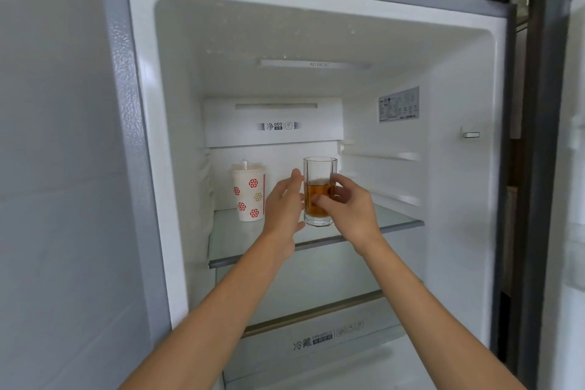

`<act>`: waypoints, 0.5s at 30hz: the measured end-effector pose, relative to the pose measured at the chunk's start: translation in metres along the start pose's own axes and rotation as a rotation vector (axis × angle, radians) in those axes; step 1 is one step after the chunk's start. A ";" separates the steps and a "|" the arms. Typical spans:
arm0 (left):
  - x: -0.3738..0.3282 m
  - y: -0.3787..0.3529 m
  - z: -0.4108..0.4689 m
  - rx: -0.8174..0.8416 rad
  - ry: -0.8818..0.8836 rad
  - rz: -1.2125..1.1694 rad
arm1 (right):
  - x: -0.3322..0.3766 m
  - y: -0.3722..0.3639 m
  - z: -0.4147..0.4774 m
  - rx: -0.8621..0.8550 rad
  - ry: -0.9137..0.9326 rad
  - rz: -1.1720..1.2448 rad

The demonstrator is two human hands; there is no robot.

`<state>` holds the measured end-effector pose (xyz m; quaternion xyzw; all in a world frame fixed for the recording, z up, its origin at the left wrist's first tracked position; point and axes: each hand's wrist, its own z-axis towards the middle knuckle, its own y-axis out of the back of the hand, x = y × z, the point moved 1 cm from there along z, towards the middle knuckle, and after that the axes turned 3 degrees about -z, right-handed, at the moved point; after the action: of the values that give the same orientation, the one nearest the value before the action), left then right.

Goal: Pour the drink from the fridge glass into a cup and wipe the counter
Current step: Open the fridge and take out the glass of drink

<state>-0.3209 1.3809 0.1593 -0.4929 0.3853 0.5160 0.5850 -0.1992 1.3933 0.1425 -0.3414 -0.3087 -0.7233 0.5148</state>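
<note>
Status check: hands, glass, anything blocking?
Right hand gripping glass, left hand open beside it. Glass upright, amber drink inside, at shelf. Paper cup left, clear.

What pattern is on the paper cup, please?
White with red flower-like medallions, seen in the head view.

Open white fridge [177, 104], grey wall [47, 168] left.

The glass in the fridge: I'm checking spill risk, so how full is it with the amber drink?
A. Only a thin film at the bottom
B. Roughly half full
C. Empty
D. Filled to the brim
B: the amber drink's surface sits about midway up the glass, leaving the upper part clear, as the right hand grips it.
</note>
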 end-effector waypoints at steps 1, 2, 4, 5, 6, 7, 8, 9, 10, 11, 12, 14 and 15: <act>-0.003 0.001 -0.004 0.005 0.013 -0.017 | 0.005 0.002 -0.005 0.007 0.014 0.005; -0.008 0.001 -0.009 0.013 0.027 -0.021 | 0.009 0.003 -0.010 0.011 0.031 0.005; -0.016 0.004 -0.020 0.040 0.068 -0.008 | 0.018 0.007 -0.023 0.014 0.053 0.004; -0.020 0.006 -0.026 0.054 0.096 0.000 | 0.023 0.009 -0.031 0.023 0.066 0.003; -0.024 0.009 -0.033 0.067 0.126 0.003 | 0.027 0.011 -0.038 0.031 0.072 0.009; -0.026 0.012 -0.040 0.084 0.154 0.004 | 0.029 0.013 -0.046 0.041 0.066 0.024; -0.027 0.016 -0.047 0.104 0.180 0.001 | 0.032 0.014 -0.054 0.050 0.051 0.034; -0.026 0.020 -0.054 0.125 0.201 -0.001 | 0.034 0.015 -0.064 0.055 0.035 0.035; -0.025 0.024 -0.062 0.151 0.218 -0.005 | 0.036 0.017 -0.074 0.058 0.028 0.033; -0.024 0.027 -0.071 0.181 0.228 0.000 | 0.039 0.018 -0.085 0.061 0.018 0.038; -0.022 0.030 -0.081 0.210 0.234 0.010 | 0.041 0.020 -0.095 0.063 0.009 0.045; -0.016 0.036 -0.101 0.260 0.229 0.051 | 0.044 0.023 -0.119 0.074 0.002 0.050; -0.012 0.038 -0.112 0.283 0.219 0.071 | 0.046 0.025 -0.131 0.072 -0.004 0.056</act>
<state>-0.3541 1.2684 0.1400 -0.4451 0.5328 0.4202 0.5843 -0.2096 1.2572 0.1062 -0.3325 -0.3260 -0.6961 0.5464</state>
